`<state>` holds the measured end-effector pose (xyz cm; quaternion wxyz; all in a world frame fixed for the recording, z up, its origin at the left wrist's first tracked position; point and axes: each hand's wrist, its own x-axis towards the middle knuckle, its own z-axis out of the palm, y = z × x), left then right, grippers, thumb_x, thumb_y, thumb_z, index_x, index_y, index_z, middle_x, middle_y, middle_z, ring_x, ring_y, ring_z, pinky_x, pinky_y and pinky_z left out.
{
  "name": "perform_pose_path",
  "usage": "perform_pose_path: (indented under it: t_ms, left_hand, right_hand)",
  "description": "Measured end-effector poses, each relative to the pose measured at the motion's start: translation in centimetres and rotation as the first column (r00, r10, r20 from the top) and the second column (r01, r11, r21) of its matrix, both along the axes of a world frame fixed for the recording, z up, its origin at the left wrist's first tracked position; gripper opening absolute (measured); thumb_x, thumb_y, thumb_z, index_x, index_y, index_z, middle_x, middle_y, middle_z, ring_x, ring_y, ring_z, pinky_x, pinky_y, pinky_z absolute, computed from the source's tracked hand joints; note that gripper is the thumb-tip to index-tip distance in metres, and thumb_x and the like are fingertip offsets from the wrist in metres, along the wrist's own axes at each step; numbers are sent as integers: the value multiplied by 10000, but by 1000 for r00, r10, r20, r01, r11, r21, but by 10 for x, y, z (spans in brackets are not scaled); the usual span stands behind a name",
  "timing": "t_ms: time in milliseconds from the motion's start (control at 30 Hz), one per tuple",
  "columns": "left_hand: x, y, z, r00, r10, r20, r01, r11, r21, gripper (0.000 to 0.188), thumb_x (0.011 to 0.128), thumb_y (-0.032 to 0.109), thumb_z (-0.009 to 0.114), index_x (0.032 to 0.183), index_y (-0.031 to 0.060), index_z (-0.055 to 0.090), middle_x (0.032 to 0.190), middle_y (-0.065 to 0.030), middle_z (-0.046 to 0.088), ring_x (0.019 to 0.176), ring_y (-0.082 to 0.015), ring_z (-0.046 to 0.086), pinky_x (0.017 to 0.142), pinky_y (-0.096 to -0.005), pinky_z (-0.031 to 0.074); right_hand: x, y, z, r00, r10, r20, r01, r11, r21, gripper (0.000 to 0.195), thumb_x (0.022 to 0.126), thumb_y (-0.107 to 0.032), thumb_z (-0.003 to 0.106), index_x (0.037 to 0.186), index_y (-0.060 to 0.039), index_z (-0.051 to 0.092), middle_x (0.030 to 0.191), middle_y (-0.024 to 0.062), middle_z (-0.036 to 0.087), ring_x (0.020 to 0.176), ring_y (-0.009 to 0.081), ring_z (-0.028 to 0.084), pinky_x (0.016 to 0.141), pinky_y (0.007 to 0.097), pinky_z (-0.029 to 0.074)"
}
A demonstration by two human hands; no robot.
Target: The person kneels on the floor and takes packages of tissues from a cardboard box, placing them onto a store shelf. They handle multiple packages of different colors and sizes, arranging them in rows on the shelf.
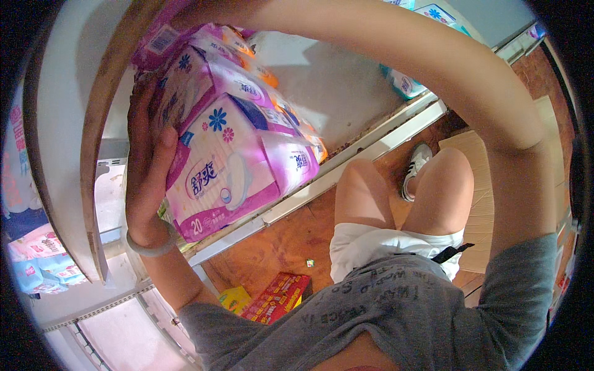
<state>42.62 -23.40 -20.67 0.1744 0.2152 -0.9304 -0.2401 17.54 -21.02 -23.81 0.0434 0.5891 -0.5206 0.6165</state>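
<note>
My left hand (151,153) lies flat along the left side of a row of purple-and-white sanitary pad packs, its thumb apart from the fingers and against the front pack. That front pack (218,171) bears blue and pink flowers and printed writing. Behind it, a similar pack (185,88) sits by my fingertips. Several orange-and-white packs (306,125) stand along the right of the row. All rest on a white shelf deck (320,88). My right forearm arches over the top to the upper left; the right hand is out of view near a darker purple pack (160,39).
A shelf board (93,171) hangs close beside my left hand. The deck's front rail (320,181) crosses before my knees. Teal packs (403,83) stand right. On the brown floor lie a red box (278,297), a yellow package (234,299) and flattened cardboard (478,199).
</note>
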Motion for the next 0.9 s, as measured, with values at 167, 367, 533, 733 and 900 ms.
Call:
perform_pose_path:
  t_ms: [167, 367, 533, 733, 900]
  left_hand:
    - [4, -1, -3, 1000, 25, 10, -25, 1000, 14, 730, 940, 450, 505, 1472, 27, 240, 1525, -163, 218, 1414, -280, 207, 1157, -393, 143]
    - [-2, 0, 0, 1000, 0, 11, -1, 994, 109, 749, 932, 459, 511, 1475, 26, 232, 1521, -172, 217, 1415, -282, 200, 1158, -388, 132]
    - [-3, 0, 3, 999, -21, 30, 19, 998, 52, 763, 928, 485, 498, 1474, 20, 239, 1513, -176, 239, 1418, -285, 197, 1160, -392, 121]
    - [-8, 7, 6, 1000, 6, 27, -6, 1000, -12, 726, 948, 452, 474, 1482, 19, 242, 1525, -182, 239, 1423, -287, 198, 1159, -391, 126]
    - [8, 3, -4, 987, 152, 49, -154, 987, 41, 652, 970, 404, 475, 1459, 11, 296, 1482, -175, 336, 1392, -257, 280, 1143, -353, 178]
  right_hand:
    - [16, 1, 8, 999, -47, -7, 47, 993, 108, 681, 795, -324, 653, 1317, -10, 347, 1116, 263, 589, 1017, 416, 603, 846, 456, 518]
    - [21, 15, 14, 1000, -6, 4, 6, 997, 79, 546, 774, -306, 654, 1215, -13, 517, 1132, 254, 593, 1032, 395, 603, 833, 441, 524]
    - [23, 2, 12, 1000, -10, 2, 9, 999, 38, 518, 787, -318, 639, 1206, -30, 540, 1144, 235, 599, 1035, 382, 607, 831, 432, 526]
    - [9, -3, 13, 1000, 19, -21, -17, 996, 88, 501, 806, -327, 619, 1206, -34, 545, 1151, 220, 602, 1038, 363, 610, 841, 428, 525]
    - [-14, -10, 0, 996, 54, -75, -35, 974, 225, 488, 823, -334, 602, 1206, -37, 549, 1157, 208, 605, 1042, 348, 612, 850, 425, 524]
